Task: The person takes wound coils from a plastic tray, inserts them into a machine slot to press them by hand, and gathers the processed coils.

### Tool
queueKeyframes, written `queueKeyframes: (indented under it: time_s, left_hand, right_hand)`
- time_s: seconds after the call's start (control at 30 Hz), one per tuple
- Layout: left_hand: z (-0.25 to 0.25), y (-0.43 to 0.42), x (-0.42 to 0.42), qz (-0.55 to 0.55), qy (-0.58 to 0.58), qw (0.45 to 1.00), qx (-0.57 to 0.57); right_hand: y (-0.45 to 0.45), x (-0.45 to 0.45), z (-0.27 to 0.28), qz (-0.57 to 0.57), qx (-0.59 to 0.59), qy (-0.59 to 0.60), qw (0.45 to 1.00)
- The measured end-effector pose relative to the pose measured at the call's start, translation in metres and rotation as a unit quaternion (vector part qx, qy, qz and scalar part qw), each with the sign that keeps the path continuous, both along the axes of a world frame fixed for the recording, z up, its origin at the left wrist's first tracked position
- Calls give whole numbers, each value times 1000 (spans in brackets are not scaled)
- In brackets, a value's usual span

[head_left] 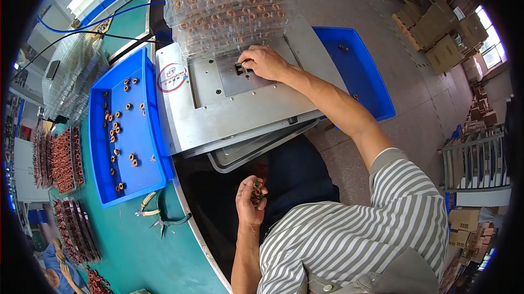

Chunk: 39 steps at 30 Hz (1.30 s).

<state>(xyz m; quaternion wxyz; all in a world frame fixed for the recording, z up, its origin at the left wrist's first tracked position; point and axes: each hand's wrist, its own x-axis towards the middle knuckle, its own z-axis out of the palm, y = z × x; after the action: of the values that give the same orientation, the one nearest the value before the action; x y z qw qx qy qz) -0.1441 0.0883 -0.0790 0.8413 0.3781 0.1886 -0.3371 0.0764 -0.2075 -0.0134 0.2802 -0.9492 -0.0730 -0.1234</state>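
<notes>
My left hand (251,202) is curled in front of my body and holds several small copper-wound coils (256,192), with a bit of green among them. My right hand (265,63) reaches over a flat metal machine (234,114). Its fingers are pinched together at a small dark slot (239,69) in the machine's top plate. Whatever sits between those fingertips is too small and covered to make out. Just beyond that hand, stacked clear plastic trays (229,21) with rows of copper coils stand on the machine.
Left of the machine, a blue bin (131,146) holds scattered coils; another blue bin (371,86) lies to the right. Pliers (169,221) and cutters (146,206) lie on the green table (147,261). Coil bundles (66,160) stand at far left. A co-worker (60,266) is at lower left.
</notes>
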Motion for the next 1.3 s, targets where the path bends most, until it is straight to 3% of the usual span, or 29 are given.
queueKeyframes:
  time_s: [0.33, 0.5, 0.73, 0.93, 1.03, 1.07, 1.1, 1.2, 1.3]
  left_hand:
    - [-2, 3, 2, 16, 13, 1000, -12]
    - [-2, 1, 4, 11, 17, 1000, -11]
    - [-3, 0, 4, 5, 18, 1000, 5]
    - [-3, 1, 3, 7, 1, 1000, -4]
    - [-8, 2, 4, 26, 26, 997, -74]
    - [-10, 3, 6, 32, 36, 993, -106]
    - [-10, 2, 7, 48, 53, 990, -122]
    - [-6, -1, 9, 73, 72, 980, -172]
    - [-26, 7, 1, 76, 85, 974, -196]
  right_hand:
    - [-12, 11, 6, 57, -66, 39, 995]
    - [-13, 7, 7, 27, 26, 27, 999]
    - [-12, 6, 6, 43, 29, 21, 998]
    - [2, -17, 29, 30, 169, 73, 983]
    - [43, -68, 52, 76, 189, 41, 978]
    - [58, -86, 52, 146, 170, 22, 974]
    - [72, -105, 48, 215, 152, 2, 965]
    - [110, -148, 21, 299, 183, 17, 936]
    - [125, -167, 2, 389, 135, -12, 911]
